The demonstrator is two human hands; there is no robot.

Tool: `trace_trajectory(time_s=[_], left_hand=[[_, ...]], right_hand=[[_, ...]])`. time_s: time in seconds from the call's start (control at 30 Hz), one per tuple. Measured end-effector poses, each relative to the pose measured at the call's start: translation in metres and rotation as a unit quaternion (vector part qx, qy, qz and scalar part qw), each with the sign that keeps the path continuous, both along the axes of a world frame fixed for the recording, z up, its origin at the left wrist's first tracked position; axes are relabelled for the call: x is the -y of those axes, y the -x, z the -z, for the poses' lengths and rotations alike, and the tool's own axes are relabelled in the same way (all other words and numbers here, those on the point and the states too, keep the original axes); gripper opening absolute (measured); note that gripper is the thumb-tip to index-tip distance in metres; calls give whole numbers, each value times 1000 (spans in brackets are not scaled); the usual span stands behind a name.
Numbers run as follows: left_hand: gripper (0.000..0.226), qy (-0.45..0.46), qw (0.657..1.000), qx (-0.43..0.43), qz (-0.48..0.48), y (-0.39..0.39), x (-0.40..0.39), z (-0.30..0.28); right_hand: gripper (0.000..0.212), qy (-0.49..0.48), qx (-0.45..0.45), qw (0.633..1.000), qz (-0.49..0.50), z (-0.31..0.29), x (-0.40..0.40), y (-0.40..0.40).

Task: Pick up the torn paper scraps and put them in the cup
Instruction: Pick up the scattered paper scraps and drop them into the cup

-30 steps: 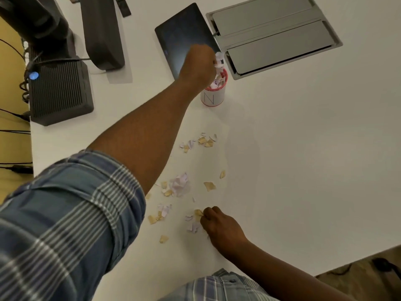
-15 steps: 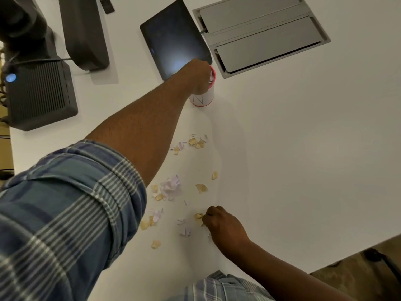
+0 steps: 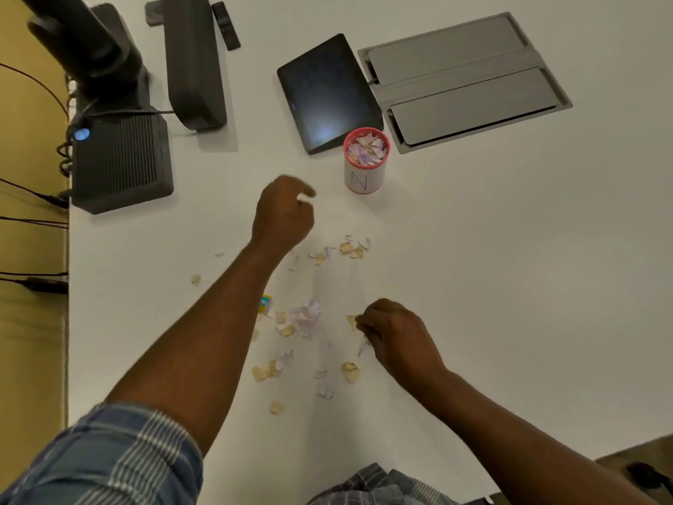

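The white cup (image 3: 365, 176) with a red rim and a letter N stands mid-table, filled near its top with torn scraps. Tan and lilac paper scraps (image 3: 350, 247) lie scattered below it, with a crumpled lilac clump (image 3: 306, 313) and more tan bits (image 3: 350, 370) nearer me. My left hand (image 3: 283, 216) hovers left of and below the cup with its fingers curled; a white speck shows at its fingertips, too small to identify. My right hand (image 3: 395, 331) rests on the table, its fingertips pinched on a tan scrap (image 3: 351, 319).
A dark tablet (image 3: 327, 92) lies just behind the cup, beside a grey recessed cable hatch (image 3: 462, 82). Black devices (image 3: 120, 165) and cables crowd the table's left edge. A small yellow-and-blue item (image 3: 266, 302) lies by my left forearm. Stray scraps (image 3: 196, 279) lie further left.
My left hand has come out of the cup and pulled back toward me and to the left. My right hand stays pinched over the scraps.
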State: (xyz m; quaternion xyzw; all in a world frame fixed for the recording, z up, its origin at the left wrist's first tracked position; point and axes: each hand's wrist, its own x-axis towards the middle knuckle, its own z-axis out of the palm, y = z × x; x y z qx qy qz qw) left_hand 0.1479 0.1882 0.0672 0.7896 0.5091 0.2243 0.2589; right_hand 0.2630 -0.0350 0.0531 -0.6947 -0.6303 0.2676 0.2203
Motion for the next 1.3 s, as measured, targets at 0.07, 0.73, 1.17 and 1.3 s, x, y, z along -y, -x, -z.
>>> trace_trajectory(time_s=[0.07, 0.73, 1.17, 1.3], left_hand=[[26, 23, 999, -5, -37, 29, 17, 17], [67, 102, 961, -253, -50, 127, 111, 86], [35, 57, 982, -182, 5, 116, 125, 84], [36, 34, 986, -152, -61, 124, 124, 81]], right_hand=[[10, -24, 1, 1000, 14, -3, -10, -6], [16, -198, 73, 965, 154, -31, -183, -79], [34, -28, 175, 978, 115, -12, -256, -92], [46, 57, 181, 973, 130, -11, -262, -86]])
